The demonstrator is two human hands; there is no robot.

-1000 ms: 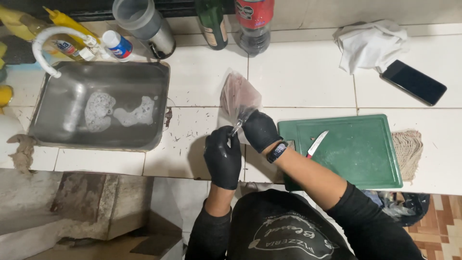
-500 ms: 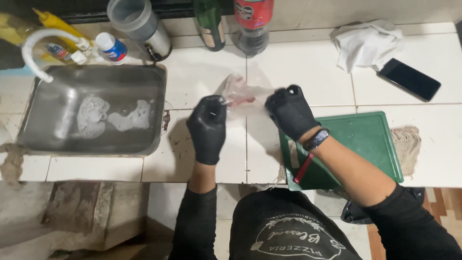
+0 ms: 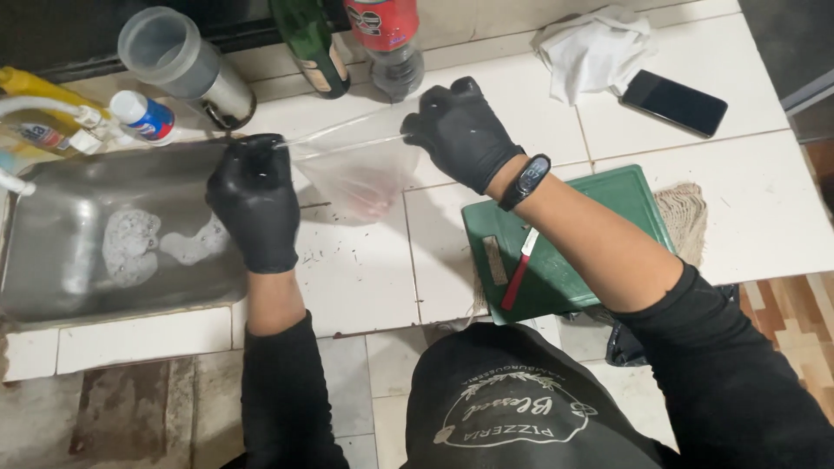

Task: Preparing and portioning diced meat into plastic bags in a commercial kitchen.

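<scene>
Both the left hand (image 3: 254, 201) and the right hand (image 3: 460, 130) wear black gloves, and between them hangs a clear plastic bag (image 3: 354, 169) with something pinkish-red inside, possibly meat. At four o'clock from the bag lies a green cutting board (image 3: 599, 230) bearing a knife (image 3: 519, 269) with a red handle. At nine o'clock, the grey steel sink (image 3: 69, 243) holds white foam. The counter (image 3: 356, 269) is white tile.

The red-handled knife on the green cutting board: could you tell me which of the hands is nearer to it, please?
Right. The right hand grips the clear plastic bag just above the knife, while the left hand holds the bag's other end, over by the sink.
</scene>
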